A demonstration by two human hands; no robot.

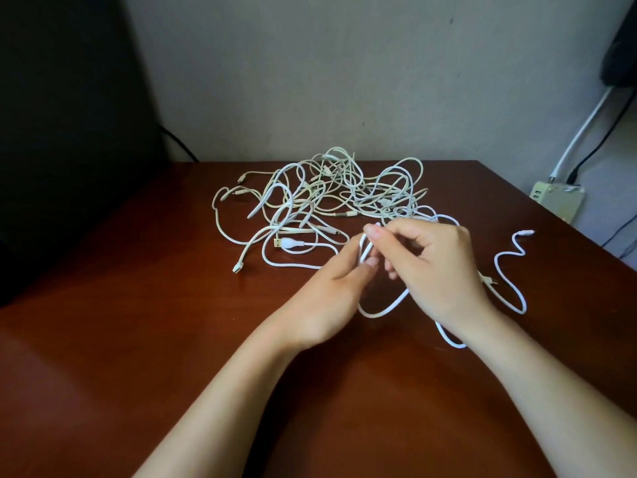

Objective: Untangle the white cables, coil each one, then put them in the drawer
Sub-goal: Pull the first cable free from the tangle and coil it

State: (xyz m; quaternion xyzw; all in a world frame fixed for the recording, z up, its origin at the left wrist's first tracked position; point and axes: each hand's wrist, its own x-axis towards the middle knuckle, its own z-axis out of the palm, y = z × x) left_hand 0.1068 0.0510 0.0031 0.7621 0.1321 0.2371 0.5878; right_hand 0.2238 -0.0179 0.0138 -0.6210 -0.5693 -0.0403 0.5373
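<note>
A tangled heap of white cables lies on the far middle of the brown table. One white cable runs free of the heap to the right, its plug end at the far right. My left hand and my right hand meet just in front of the heap. Both pinch a folded stretch of this cable between thumb and fingers. A loop of it hangs below my hands onto the table. No drawer is in view.
A dark panel stands at the left behind the table. A beige power strip with a white and a black lead sits beyond the table's right edge, against the grey wall.
</note>
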